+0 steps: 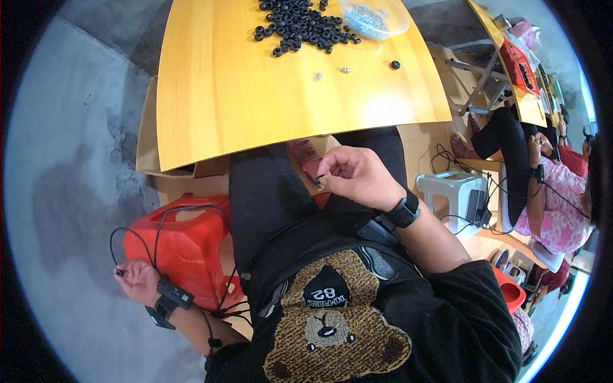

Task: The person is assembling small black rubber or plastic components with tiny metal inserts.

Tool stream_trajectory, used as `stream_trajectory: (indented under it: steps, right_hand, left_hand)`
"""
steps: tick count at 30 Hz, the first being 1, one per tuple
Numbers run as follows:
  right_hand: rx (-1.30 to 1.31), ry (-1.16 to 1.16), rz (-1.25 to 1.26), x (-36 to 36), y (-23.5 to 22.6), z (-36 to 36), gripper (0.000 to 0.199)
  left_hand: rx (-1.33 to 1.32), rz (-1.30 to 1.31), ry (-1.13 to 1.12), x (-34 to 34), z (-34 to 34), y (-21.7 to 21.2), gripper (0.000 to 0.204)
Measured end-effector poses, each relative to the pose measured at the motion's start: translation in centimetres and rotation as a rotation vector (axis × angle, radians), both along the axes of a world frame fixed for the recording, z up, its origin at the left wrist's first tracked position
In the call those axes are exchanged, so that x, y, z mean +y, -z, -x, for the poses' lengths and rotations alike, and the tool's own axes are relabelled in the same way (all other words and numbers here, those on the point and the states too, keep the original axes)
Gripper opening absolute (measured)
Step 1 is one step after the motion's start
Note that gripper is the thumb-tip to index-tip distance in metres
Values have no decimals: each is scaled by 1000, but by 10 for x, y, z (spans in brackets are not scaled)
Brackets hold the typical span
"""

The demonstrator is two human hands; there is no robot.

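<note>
Over my lap, my right hand (pixel 361 175) is closed in a pinch on a small dark piece (pixel 319 181), mostly covered by the fingertips. My left hand (pixel 139 281) is held out low to the left, beside a red plastic stool. At its fingertips is a small black round piece (pixel 119 272). On the table lies a heap of small black round pieces (pixel 297 29), some showing a hole. One such black piece (pixel 395 64) lies apart at the right. Two small metal coils, a left one (pixel 318 76) and a right one (pixel 345 70), lie in front of the heap.
A clear bowl (pixel 397 22) of shiny small metal parts stands on the yellow wooden table (pixel 223 96). The red stool (pixel 179 255) is at my left, with black cables beside it. A pale stool (pixel 447 191) stands right. Other people sit farther right, near a red crate (pixel 520 67).
</note>
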State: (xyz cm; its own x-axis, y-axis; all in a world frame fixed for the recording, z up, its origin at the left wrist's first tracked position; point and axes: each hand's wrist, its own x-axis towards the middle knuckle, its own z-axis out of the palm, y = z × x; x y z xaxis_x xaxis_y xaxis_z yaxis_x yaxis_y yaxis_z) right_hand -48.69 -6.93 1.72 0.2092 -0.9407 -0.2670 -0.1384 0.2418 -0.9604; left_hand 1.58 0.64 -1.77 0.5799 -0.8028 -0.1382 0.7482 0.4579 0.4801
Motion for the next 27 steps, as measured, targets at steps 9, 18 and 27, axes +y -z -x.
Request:
stream_trajectory:
  steps: [9,18,27]
  right_hand:
    - [1,-5,0,-1,4,-2,7]
    - [20,-9,2,-1,5,-3,8]
    - [28,-9,2,-3,3,-4,7]
  left_hand:
    - [25,19,-40,7,-8,0,15]
    - [-28,1,-64,6,-8,3,15]
    - [21,56,173,-1,2,-4,17]
